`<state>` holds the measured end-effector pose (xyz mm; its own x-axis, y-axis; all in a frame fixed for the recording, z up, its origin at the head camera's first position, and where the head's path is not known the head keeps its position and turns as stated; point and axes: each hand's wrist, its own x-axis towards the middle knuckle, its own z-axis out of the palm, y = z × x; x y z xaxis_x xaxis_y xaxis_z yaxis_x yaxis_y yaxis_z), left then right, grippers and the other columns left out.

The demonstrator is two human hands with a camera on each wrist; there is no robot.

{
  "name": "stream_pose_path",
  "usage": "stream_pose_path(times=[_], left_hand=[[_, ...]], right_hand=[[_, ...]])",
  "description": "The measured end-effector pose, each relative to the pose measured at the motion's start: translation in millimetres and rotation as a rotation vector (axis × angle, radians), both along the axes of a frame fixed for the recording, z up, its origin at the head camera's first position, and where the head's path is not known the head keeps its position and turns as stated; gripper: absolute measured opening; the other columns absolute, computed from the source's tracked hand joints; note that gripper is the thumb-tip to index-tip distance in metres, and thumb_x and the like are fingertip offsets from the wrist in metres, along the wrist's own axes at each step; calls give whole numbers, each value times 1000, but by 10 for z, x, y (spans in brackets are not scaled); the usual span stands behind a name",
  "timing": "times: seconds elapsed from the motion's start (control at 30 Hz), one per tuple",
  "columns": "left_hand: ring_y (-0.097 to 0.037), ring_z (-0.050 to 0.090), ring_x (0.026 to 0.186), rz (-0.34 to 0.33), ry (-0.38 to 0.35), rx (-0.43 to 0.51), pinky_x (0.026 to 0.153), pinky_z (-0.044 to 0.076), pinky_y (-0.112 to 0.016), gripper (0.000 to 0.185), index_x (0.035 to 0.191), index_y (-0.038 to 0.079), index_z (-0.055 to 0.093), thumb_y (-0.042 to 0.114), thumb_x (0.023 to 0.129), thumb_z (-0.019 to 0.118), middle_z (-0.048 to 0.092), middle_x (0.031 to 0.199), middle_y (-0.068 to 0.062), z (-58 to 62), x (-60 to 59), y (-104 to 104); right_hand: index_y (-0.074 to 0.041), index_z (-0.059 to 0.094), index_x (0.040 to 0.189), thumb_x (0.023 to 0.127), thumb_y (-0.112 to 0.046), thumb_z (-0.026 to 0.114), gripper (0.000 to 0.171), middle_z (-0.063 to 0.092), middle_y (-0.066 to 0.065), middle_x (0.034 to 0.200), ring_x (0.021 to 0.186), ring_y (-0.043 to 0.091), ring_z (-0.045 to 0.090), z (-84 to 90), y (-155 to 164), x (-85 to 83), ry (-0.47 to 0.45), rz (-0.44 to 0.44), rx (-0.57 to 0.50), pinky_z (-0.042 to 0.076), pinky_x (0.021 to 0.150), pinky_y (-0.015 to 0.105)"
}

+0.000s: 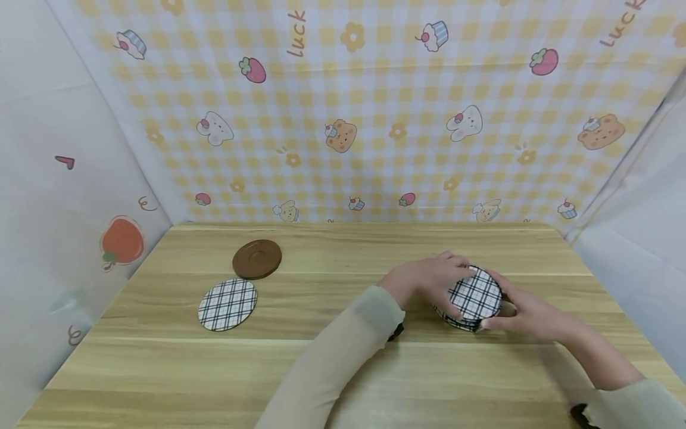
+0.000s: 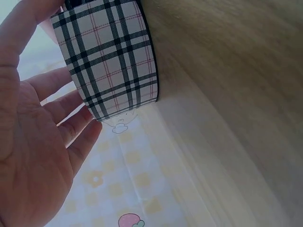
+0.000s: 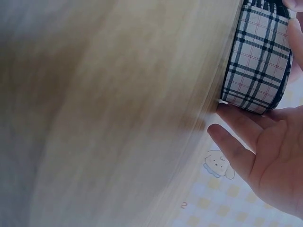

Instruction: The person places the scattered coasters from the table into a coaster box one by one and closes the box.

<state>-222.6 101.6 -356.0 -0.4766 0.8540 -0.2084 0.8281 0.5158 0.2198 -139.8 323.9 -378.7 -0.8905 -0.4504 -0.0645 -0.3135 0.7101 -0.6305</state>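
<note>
Head view: plaid round tin [image 1: 474,298] sits flat on wooden table [image 1: 343,369], lid face up, round so no long axis; left hand [image 1: 429,280] cups its far-left side, right hand [image 1: 522,313] its near-right side, fingers of both curled round the wall
Further left of left hand: plaid disc [image 1: 227,304] lying flat; brown saucer [image 1: 256,259] just behind it; well apart from tin
Room: yellow checked backdrop [image 1: 375,119] w/ cartoon prints; white side walls
L wrist view: tin wall [image 2: 111,56] at fingertips [image 2: 78,125]; palm spread
R wrist view: tin wall [image 3: 258,61] touching fingers [image 3: 236,127]; table blurred
</note>
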Motion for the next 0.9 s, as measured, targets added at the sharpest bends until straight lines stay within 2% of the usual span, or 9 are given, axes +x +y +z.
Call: stream_pose_path(times=[0.23,0.37,0.43,0.6,0.73,0.9], left_hand=[[-12,26,148,14,-40,46,117,29,-21,85,156,19,33,50,87,71,29,162,4,-19,-6,-89],[-14,26,150,25,-84,109,120,26,-23,82,156,16,33,46,89,70,30,162,2,-52,-36,-218],[-14,27,149,18,-76,127,121,25,-24,80,156,15,34,46,91,69,32,161,1,-71,-55,-306],[-16,29,149,15,-34,124,122,24,-26,75,155,14,35,46,94,64,35,160,-1,-97,-72,-597],[-18,26,151,70,-29,105,124,21,-29,76,156,10,32,45,95,63,32,162,-4,-51,-34,-890],[-21,30,150,136,-18,117,123,25,-34,74,155,7,34,41,96,63,36,160,-6,10,24,-1245]], right_hand=[[9,6,155,89,-21,74,100,21,42,152,128,65,37,-4,-13,0,-22,15,-43,40,97,70],[8,6,155,88,-20,74,100,21,43,151,128,67,37,-5,-22,2,-35,7,-58,40,97,71],[8,5,156,88,-21,74,101,21,44,151,127,67,37,-6,-25,4,-40,-1,-58,41,96,72],[7,5,156,88,-22,75,102,20,44,151,127,67,37,-8,-24,22,-44,-19,-45,39,97,73],[6,5,156,87,-22,75,102,20,44,151,127,67,37,-9,-22,28,-41,-20,-45,38,97,74],[7,5,156,88,-21,75,102,19,44,151,126,67,37,-5,-19,23,-42,-14,-52,38,97,73]])
